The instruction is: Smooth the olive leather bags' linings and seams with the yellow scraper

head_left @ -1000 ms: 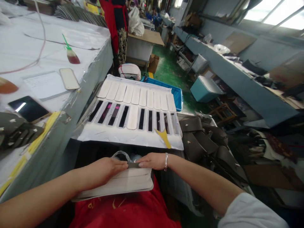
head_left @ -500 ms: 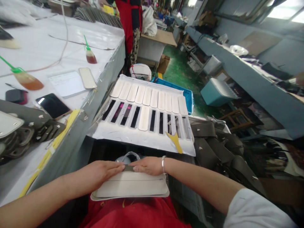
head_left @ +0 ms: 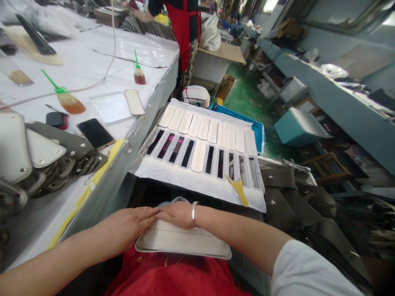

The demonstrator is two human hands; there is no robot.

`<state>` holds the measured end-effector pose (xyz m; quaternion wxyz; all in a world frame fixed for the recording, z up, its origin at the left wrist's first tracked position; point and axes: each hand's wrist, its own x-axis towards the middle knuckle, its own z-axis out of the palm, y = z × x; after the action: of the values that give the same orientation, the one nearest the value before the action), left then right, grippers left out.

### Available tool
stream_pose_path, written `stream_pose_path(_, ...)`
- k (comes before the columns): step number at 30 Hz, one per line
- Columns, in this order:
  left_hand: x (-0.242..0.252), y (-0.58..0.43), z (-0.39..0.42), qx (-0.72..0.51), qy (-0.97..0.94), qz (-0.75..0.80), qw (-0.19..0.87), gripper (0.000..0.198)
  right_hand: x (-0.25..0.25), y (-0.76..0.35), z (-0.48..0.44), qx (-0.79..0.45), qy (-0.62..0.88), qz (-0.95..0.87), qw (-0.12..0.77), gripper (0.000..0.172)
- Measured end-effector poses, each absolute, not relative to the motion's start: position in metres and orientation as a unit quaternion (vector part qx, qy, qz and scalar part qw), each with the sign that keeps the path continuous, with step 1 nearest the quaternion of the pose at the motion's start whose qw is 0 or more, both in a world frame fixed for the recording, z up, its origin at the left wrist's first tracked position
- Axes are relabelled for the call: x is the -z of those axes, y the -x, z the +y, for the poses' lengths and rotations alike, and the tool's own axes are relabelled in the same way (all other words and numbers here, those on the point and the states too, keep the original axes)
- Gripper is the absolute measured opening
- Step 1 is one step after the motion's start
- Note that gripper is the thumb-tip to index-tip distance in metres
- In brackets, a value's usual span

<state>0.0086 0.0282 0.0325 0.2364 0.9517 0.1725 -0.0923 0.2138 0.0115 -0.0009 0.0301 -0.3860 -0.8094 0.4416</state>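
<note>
Low in the view, close to my red apron, is a cream leather-like panel [head_left: 188, 239] with rounded corners and a line along its upper part. My left hand [head_left: 131, 226] grips its far edge near the left end, fingers stretched together. My right hand [head_left: 176, 214], with a silver bangle at the wrist, presses the same edge, its fingertips meeting those of the left. Both thumbs and the panel's underside are mostly hidden. Beyond them a white slotted rack [head_left: 179, 177] carries a row of cream strips [head_left: 204, 128] and one single strip [head_left: 198, 156]. A yellow spatula-like tool [head_left: 240, 191] lies on its near edge.
On the left table [head_left: 123, 45] are two green-tipped bottles [head_left: 70, 102], a phone [head_left: 95, 132], a notepad [head_left: 111, 107] and stacked grey-and-white pieces [head_left: 43, 150]. Dark straps [head_left: 290, 205] are piled at right. A blue crate [head_left: 259, 135] is behind the rack; a person in red [head_left: 182, 33] stands farther back.
The whole view has shifted, so the table and rack sit farther right. My right hand has slid left along the panel's edge to meet my left hand.
</note>
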Motion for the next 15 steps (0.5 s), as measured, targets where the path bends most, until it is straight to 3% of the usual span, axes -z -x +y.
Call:
stream_pose_path(9,-0.036,-0.024,0.010,0.096,-0.967,0.196,0.133,0.050,-0.001,-0.314,-0.050,-0.464,0.472,-0.745,0.087,0.036)
stream_pose_path(12,-0.037,-0.036,-0.007,0.028,-0.973,0.208,0.100,0.039,-0.025,-0.328,-0.080,-0.373,0.539,-0.751,0.080,0.038)
stream_pose_path(15,-0.030,-0.059,-0.039,-0.056,-0.975,0.183,0.115,0.038,-0.040,-0.326,-0.128,-0.247,0.626,-0.718,0.179,0.043)
